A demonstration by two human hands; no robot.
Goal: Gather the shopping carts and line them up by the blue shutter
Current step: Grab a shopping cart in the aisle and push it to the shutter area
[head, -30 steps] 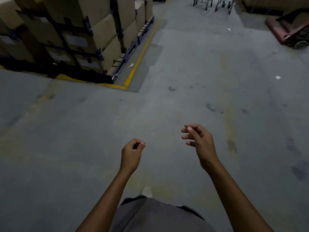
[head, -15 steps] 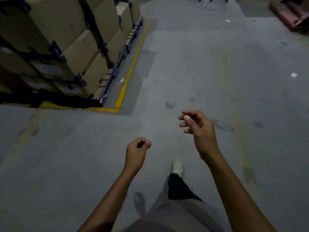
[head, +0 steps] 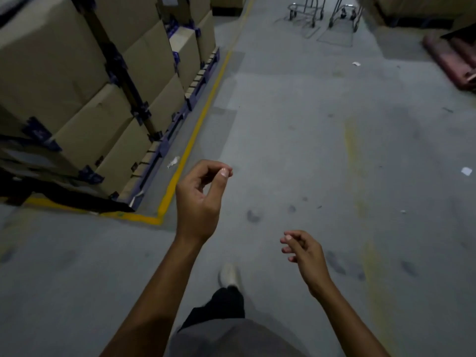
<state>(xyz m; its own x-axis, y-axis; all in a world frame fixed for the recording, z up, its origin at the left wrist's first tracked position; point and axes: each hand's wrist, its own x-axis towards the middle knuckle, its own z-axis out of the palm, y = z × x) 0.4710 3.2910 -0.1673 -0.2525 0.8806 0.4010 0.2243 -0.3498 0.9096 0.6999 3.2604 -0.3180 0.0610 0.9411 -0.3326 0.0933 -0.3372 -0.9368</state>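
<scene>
The wheeled bases of two metal shopping carts (head: 324, 15) show at the far top of the aisle, their baskets cut off by the frame edge. My left hand (head: 199, 199) is raised in the middle of the view, fingers loosely curled, holding nothing. My right hand (head: 304, 251) hangs lower and to the right, fingers loosely curled and empty. Both hands are far from the carts. No blue shutter is in view.
Stacked cardboard boxes (head: 103, 86) on blue pallets line the left side behind a yellow floor line (head: 195, 135). Reddish rolls (head: 450, 63) lie at the right edge. Paper scraps (head: 466, 171) dot the grey concrete floor. My shoe (head: 229, 274) steps forward.
I have walked forward along the aisle and the carts have come back into view at the top. My left hand rose higher; my right hand dropped lower.
</scene>
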